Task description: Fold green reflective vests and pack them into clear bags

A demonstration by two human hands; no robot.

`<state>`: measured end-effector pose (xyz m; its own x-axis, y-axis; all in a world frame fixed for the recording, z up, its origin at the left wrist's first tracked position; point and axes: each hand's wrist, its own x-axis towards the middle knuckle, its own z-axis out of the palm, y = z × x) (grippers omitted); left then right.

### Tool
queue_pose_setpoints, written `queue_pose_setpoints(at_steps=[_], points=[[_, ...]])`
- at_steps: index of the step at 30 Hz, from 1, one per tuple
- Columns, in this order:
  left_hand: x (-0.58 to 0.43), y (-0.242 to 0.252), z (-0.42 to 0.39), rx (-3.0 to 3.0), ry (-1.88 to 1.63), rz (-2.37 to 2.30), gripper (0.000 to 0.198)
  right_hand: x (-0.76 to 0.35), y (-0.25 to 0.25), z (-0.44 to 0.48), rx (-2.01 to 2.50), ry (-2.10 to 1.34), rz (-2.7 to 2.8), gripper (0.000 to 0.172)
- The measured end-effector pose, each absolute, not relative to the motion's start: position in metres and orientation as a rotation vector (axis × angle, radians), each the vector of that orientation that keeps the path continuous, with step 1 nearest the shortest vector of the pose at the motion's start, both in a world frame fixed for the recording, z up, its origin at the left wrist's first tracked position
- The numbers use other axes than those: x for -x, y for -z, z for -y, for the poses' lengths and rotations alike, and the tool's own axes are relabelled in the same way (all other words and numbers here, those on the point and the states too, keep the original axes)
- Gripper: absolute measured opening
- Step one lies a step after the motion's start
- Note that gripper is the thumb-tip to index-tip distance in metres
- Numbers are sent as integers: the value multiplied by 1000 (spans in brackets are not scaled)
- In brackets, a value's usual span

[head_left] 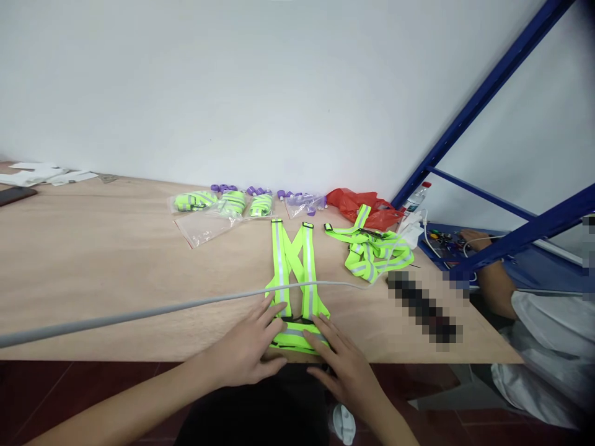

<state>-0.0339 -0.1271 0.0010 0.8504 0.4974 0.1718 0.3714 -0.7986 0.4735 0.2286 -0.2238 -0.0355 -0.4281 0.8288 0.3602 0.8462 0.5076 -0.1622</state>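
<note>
A fluorescent yellow-green reflective vest [308, 266] with silver stripes lies flat near the table's front edge, its two straps running away from me and crossing at the back. My left hand [253, 344] rests on the left end of its waist band, fingers stretched out. On the band's right end lies my right hand [346, 359], fingers spread. Neither hand is gripping the fabric. A grey cable [186, 305] passes over the straps, just beyond my fingers. To the right, a second reflective vest [372, 257] lies in a loose heap.
Several bagged rolled vests [232, 203] lie toward the wall, beside small purple items [255, 191]. A red plastic bag [360, 207] and a bottle [418, 197] stand farther right. A blue metal frame [488, 80] rises there, near another person's arm [495, 285]. Papers [41, 174] lie far left.
</note>
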Motion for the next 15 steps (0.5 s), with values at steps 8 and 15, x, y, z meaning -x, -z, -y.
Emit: queue_pose_setpoints(at_steps=[8,15], points=[[34,5,134,-2573,-446,-619,33,-221,41,230,1332,209,2270,43],[37,7,141,-2649,-450,-544,23,-223,41,234,1298,275,2282,44]])
